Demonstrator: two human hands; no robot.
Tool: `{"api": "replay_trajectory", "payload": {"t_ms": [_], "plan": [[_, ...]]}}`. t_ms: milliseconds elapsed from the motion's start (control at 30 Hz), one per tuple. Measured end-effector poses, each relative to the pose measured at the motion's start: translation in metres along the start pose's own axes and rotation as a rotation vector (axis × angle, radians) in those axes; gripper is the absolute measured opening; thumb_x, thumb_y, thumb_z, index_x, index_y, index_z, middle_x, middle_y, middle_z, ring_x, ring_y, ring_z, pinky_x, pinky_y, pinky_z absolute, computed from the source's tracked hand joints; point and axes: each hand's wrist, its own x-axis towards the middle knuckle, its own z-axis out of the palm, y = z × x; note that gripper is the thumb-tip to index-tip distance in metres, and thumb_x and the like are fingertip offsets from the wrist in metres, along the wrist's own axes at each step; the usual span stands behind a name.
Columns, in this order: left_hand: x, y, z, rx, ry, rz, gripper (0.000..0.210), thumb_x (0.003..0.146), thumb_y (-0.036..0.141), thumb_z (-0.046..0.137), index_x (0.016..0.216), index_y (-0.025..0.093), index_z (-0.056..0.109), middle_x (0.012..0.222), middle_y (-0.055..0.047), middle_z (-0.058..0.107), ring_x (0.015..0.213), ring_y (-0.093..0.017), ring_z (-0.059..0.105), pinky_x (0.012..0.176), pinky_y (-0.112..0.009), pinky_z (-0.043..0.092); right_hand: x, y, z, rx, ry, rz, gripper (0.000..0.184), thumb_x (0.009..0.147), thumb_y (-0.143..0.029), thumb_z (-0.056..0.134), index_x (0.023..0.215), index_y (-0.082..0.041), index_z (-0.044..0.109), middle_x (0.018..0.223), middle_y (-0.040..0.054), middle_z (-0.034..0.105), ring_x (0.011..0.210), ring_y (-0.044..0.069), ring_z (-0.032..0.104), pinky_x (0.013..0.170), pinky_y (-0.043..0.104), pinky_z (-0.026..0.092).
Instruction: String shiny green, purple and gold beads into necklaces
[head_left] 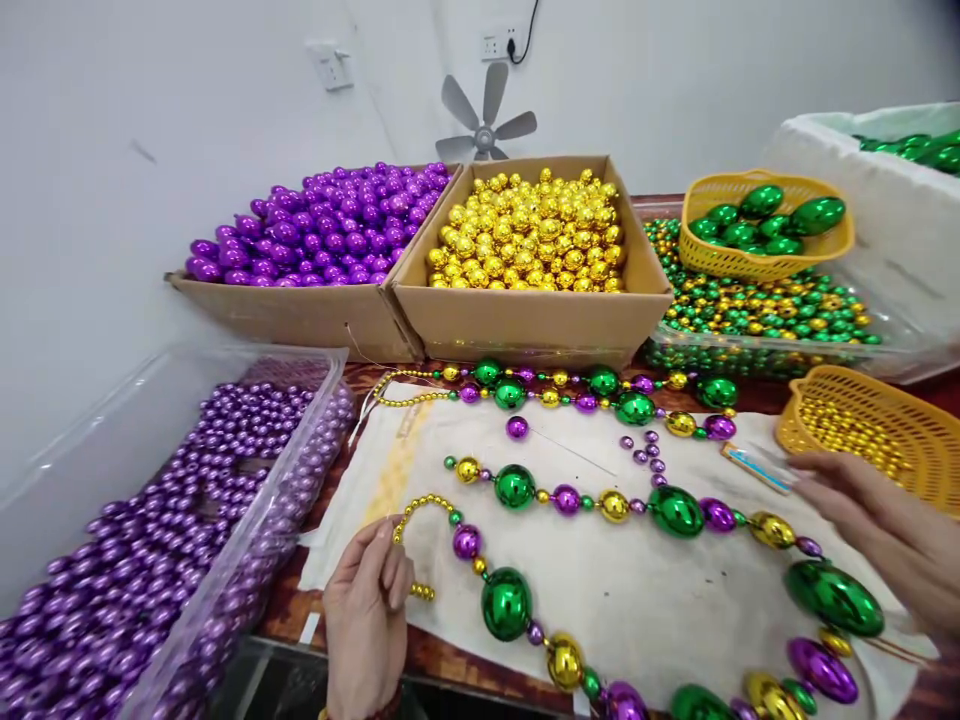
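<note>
Pinching the gold tail of the bead string (pixel 525 500) that loops across the cloth (pixel 645 590), the left hand (pixel 367 610) has its grip closed, while the right hand (pixel 877 520) reaches, fingers loosely apart, toward the basket (pixel 922 440); threading seems underway.

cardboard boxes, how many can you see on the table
2. The cardboard box of purple beads sits back left; the cardboard box of gold beads stands right beside it, touching. More may be hidden out of frame.
</note>
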Motion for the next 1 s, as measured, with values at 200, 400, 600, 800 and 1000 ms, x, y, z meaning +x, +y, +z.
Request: {"api": "replay_trajectory", "payload": {"t_ms": [200, 400, 600, 800, 1000], "plan": [[0.003, 0.006, -0.012, -0.036, 0.028, -0.013, 0.022, 0.075, 0.023, 0.074, 0.094, 0.013, 0.068, 0.053, 0.009, 0.031, 0.042, -0.003, 0.025, 0.038, -0.015, 0.022, 0.07, -0.187, 0.083, -0.139, -0.376, -0.437, 0.03, 0.092, -0.036, 0.047, 0.119, -0.026, 0.053, 0.102, 0.0074, 0.068, 0.08, 0.022, 0.064, 0.066, 0.032, 0.044], [0.004, 0.009, -0.016, -0.044, 0.057, -0.03, 0.023, 0.075, 0.025, 0.074, 0.094, 0.013, 0.068, 0.053, 0.009, 0.029, 0.042, -0.003, 0.025, 0.038, -0.016, 0.021, 0.109, -0.278, 0.165, -0.329, -0.368, -0.857, 0.018, 0.091, -0.021, 0.045, 0.103, -0.017, 0.057, 0.103, 0.0091, 0.066, 0.078, 0.022, 0.063, 0.056, 0.029, 0.037], [0.006, 0.008, -0.019, -0.052, 0.055, -0.042, 0.018, 0.079, 0.024, 0.071, 0.093, 0.013, 0.067, 0.053, 0.008, 0.031, 0.043, -0.002, 0.024, 0.039, -0.015, 0.02, 0.112, -0.289, 0.196, -0.325, -0.385, -0.93, 0.024, 0.094, -0.014, 0.036, 0.108, -0.017, 0.056, 0.103, 0.0108, 0.064, 0.081, 0.023, 0.062, 0.061, 0.032, 0.041], [0.005, 0.008, -0.019, -0.052, 0.038, -0.039, 0.016, 0.081, 0.024, 0.069, 0.093, 0.013, 0.067, 0.054, 0.008, 0.03, 0.043, -0.002, 0.023, 0.039, -0.016, 0.019, 0.115, -0.298, 0.214, -0.295, -0.408, -0.894, 0.025, 0.092, -0.013, 0.04, 0.102, -0.019, 0.062, 0.101, 0.0089, 0.067, 0.082, 0.023, 0.063, 0.069, 0.035, 0.047], [0.001, 0.018, -0.025, -0.104, 0.035, -0.063, 0.018, 0.081, 0.024, 0.069, 0.093, 0.012, 0.067, 0.054, 0.009, 0.024, 0.043, -0.003, 0.021, 0.038, -0.016, 0.021, 0.131, -0.25, 0.148, -0.246, -0.253, -0.654, 0.028, 0.094, -0.023, 0.045, 0.118, -0.016, 0.059, 0.114, 0.0118, 0.065, 0.098, 0.025, 0.063, 0.08, 0.036, 0.051]]}}
